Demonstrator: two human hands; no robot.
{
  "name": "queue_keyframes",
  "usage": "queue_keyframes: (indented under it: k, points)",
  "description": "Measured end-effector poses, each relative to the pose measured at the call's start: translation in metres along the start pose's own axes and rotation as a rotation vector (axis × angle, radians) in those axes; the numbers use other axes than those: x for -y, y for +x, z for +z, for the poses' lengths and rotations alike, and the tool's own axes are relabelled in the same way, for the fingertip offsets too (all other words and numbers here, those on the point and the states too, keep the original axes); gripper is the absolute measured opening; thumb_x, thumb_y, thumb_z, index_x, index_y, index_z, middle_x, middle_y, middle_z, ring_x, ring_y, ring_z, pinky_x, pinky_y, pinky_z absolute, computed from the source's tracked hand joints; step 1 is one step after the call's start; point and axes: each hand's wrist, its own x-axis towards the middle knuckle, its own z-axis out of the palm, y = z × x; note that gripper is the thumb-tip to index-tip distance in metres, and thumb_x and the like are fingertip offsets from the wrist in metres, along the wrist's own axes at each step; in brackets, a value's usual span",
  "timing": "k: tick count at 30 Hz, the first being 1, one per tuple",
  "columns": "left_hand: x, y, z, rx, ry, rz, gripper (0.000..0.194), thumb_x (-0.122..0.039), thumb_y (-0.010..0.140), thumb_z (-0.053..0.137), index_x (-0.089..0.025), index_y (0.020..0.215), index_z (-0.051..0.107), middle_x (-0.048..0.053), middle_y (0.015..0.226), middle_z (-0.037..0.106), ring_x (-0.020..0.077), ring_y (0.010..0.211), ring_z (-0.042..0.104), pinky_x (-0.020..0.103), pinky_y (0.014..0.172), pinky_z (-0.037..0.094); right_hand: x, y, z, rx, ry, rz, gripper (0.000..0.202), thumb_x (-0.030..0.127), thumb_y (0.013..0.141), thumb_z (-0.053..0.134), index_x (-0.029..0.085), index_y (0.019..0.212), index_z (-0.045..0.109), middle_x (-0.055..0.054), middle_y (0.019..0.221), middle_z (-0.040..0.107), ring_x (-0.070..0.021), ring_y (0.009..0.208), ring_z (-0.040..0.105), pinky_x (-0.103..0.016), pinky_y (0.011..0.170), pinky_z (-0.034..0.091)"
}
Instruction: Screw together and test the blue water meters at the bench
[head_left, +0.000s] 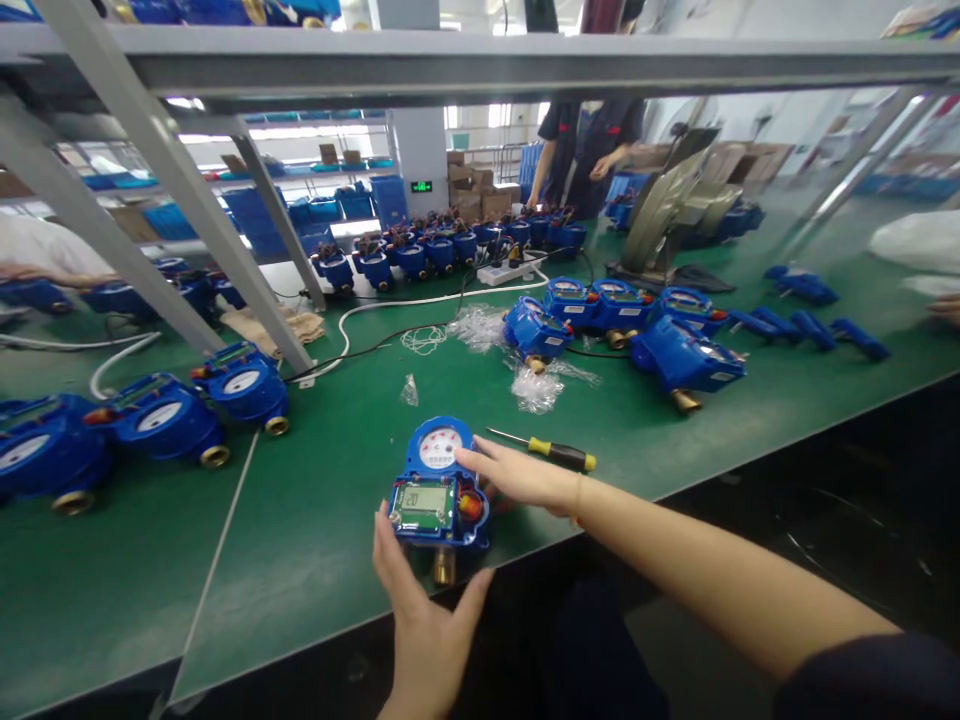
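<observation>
A blue water meter (439, 495) with an open front, a small LCD, a round white dial and a brass fitting lies near the front edge of the green table. My left hand (427, 620) touches its left side, thumb spread apart below the fitting. From the right, my right hand (517, 472) holds the meter's upper right side, fingertips beside the dial; some of its fingers are hidden behind the housing. A screwdriver (555, 450) with a yellow and black handle lies just behind my right hand.
Blue meters (161, 415) line the left side, and more (682, 355) stand at the right. Plastic wrap (537, 388), a white power strip (510, 268) and cables lie behind. A metal shelf frame (480, 75) spans overhead. A person (585, 150) stands across the table.
</observation>
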Motion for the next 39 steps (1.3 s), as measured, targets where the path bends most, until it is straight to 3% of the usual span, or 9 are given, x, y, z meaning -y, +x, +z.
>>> queue_keyframes:
  k: [4,9,14,16,19,21,29,35,39]
  points:
    - [-0.008,0.0,0.015,-0.003,0.029,0.021,0.121,-0.04,0.081,0.076,-0.034,0.155,-0.019,0.015,0.168,-0.005,0.0397,0.155,0.001,0.068,0.121,0.013,0.003,0.033,-0.01,-0.189,-0.214,-0.174,0.085,0.065,0.082,0.067,0.016,0.148,0.046,-0.021,0.15,0.048,-0.0362,0.139,0.045,-0.056,0.119,0.029]
    - [-0.008,0.005,0.026,-0.038,0.098,0.089,0.128,-0.042,0.079,0.078,-0.031,0.153,-0.025,0.018,0.167,-0.013,0.0385,0.155,-0.005,0.067,0.121,0.011,0.004,0.056,-0.007,0.086,0.001,-0.361,0.046,0.05,0.096,0.051,0.02,0.128,0.062,-0.011,0.129,0.067,-0.0257,0.116,0.065,-0.045,0.102,0.052]
    - [0.011,0.036,-0.003,-0.002,0.18,0.099,0.147,-0.048,0.06,0.091,-0.03,0.156,-0.019,0.016,0.167,-0.015,0.0417,0.154,-0.007,0.067,0.121,0.01,-0.014,0.027,-0.001,-0.045,-0.01,-0.414,0.043,0.041,0.098,0.044,0.019,0.134,0.053,-0.01,0.124,0.067,-0.0243,0.112,0.065,-0.046,0.105,0.049]
    - [0.021,0.05,-0.024,0.066,0.183,0.106,0.136,-0.05,0.058,0.091,-0.031,0.159,0.004,0.013,0.169,-0.005,0.0415,0.154,0.001,0.065,0.122,0.011,-0.023,0.007,0.001,-0.192,-0.131,-0.459,0.049,0.044,0.098,0.046,0.019,0.139,0.049,-0.012,0.132,0.061,-0.0264,0.121,0.059,-0.049,0.111,0.043]
    - [0.035,0.064,-0.051,0.183,0.085,0.048,0.083,-0.05,0.075,0.08,-0.032,0.148,0.045,0.007,0.162,0.034,0.0335,0.151,0.026,0.056,0.125,0.018,-0.038,-0.022,0.01,-0.325,-0.295,-0.511,0.06,0.051,0.095,0.051,0.019,0.145,0.046,-0.014,0.135,0.055,-0.0304,0.128,0.052,-0.053,0.113,0.039]
    - [0.041,0.07,-0.058,0.207,-0.045,-0.058,0.066,-0.05,0.081,0.074,-0.031,0.141,0.055,0.005,0.154,0.047,0.0309,0.146,0.037,0.051,0.125,0.024,-0.047,-0.037,0.021,-0.358,-0.321,-0.533,0.065,0.052,0.093,0.056,0.019,0.147,0.042,-0.015,0.135,0.053,-0.0313,0.127,0.053,-0.052,0.109,0.044]
    - [0.034,0.094,-0.028,0.246,-0.689,-0.335,0.085,-0.062,0.089,0.06,-0.028,0.157,0.023,0.012,0.157,0.042,0.0289,0.142,0.044,0.044,0.121,0.033,-0.069,-0.055,0.079,-0.528,-0.318,-0.76,0.067,0.032,0.082,0.078,0.022,0.136,0.04,-0.018,0.141,0.054,-0.0307,0.123,0.058,-0.044,0.091,0.057]
    - [0.013,0.113,-0.021,0.322,-0.818,-0.406,0.076,-0.055,0.088,0.065,-0.031,0.153,0.033,0.012,0.143,0.058,0.0292,0.117,0.066,0.047,0.105,0.052,-0.073,-0.049,0.095,-0.609,-0.442,-0.808,0.055,0.036,0.088,0.072,0.028,0.136,0.045,-0.018,0.139,0.05,-0.0325,0.124,0.056,-0.05,0.092,0.058]
    - [0.011,0.107,-0.018,0.216,-0.846,-0.419,0.069,-0.053,0.089,0.065,-0.026,0.148,0.041,0.012,0.137,0.063,0.0281,0.115,0.067,0.044,0.103,0.054,-0.073,-0.044,0.091,-0.572,-0.443,-0.834,0.051,0.035,0.088,0.073,0.028,0.133,0.048,-0.017,0.142,0.047,-0.0305,0.124,0.055,-0.048,0.097,0.056]
